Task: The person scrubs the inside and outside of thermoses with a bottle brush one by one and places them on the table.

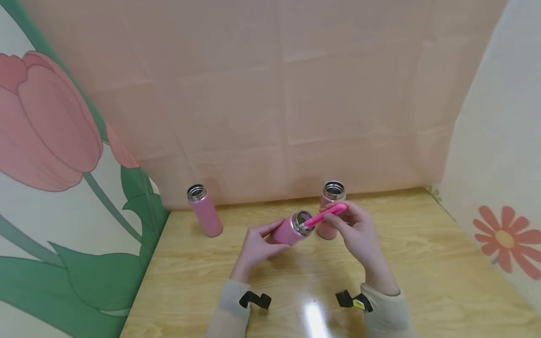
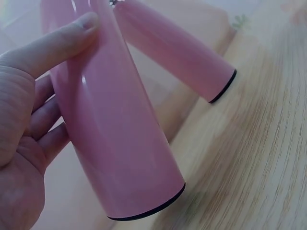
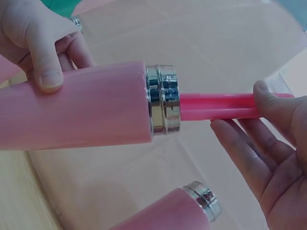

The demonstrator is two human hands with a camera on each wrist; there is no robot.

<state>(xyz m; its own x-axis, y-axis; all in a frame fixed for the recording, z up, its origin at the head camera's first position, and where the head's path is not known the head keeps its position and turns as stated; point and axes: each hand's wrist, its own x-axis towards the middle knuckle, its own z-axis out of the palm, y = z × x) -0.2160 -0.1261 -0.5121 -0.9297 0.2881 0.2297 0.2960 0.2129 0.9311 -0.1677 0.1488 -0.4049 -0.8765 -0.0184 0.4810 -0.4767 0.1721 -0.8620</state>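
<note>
My left hand (image 1: 257, 246) grips a pink metal bottle (image 1: 286, 233) round its body, thumb on one side and fingers on the other. The bottle is tilted, its lidless mouth facing up and right, its black-edged base lifted in the left wrist view. My right hand (image 1: 359, 234) pinches a bright pink plastic handle (image 3: 218, 106) between thumb and fingers. The handle points into the bottle's silver neck (image 3: 164, 99), and its far end is hidden inside. Behind the right hand stands a second pink bottle (image 1: 334, 191), partly covered by the fingers.
A third pink bottle (image 1: 207, 216), also lidless, stands at the back left of the wooden table (image 1: 181, 281). A plain pinkish sheet (image 1: 274, 103) hangs behind the table. Flower-printed panels (image 1: 46, 117) rise at both sides.
</note>
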